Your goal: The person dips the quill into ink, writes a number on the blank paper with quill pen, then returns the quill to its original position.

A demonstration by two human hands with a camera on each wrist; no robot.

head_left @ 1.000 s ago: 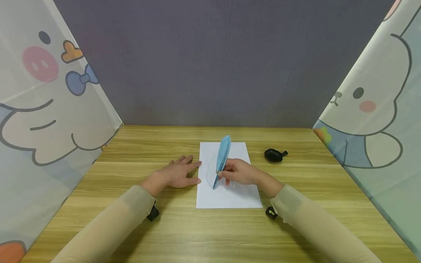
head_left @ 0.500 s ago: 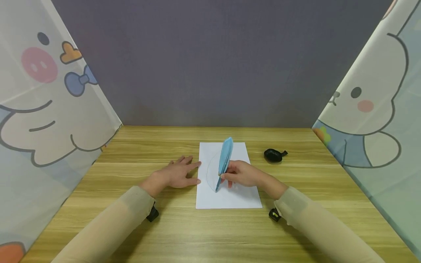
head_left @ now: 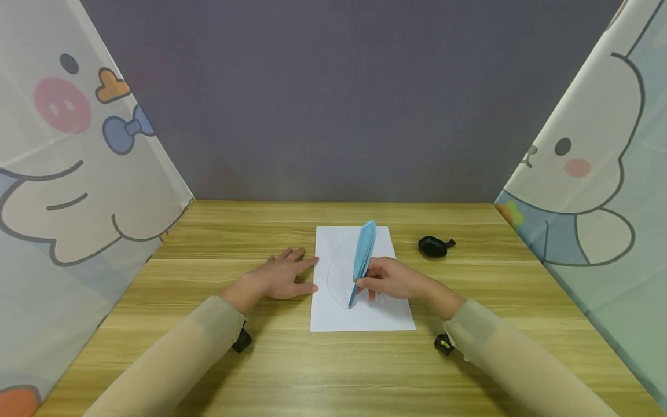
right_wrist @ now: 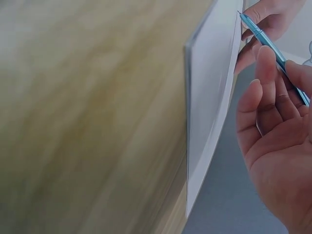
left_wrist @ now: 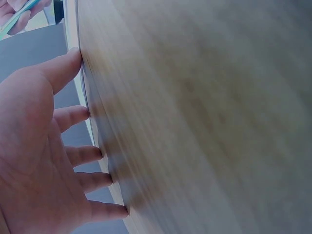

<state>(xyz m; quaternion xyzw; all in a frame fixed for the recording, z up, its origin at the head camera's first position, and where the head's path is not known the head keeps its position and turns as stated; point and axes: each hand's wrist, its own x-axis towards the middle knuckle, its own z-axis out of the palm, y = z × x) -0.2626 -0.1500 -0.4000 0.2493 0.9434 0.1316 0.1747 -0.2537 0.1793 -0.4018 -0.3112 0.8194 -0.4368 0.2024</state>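
A white sheet of paper lies on the wooden table, bearing a thin curved line. My right hand pinches a light blue feather-topped pen, its tip on the paper at the lower end of the curve. In the right wrist view, the thumb and fingers of the right hand hold the slim teal barrel of the pen. My left hand rests flat with fingers spread, its thumb and index fingertips at the paper's left edge; the left wrist view shows this hand from the palm side.
Right of the paper sits a small black rounded object with a short tab. A dark grey panel stands behind the table; cartoon-printed cloths hang at the left and right.
My right hand has moved the pen slightly right and toward me, and the curved line now reaches lower on the paper. The left hand stays in place.
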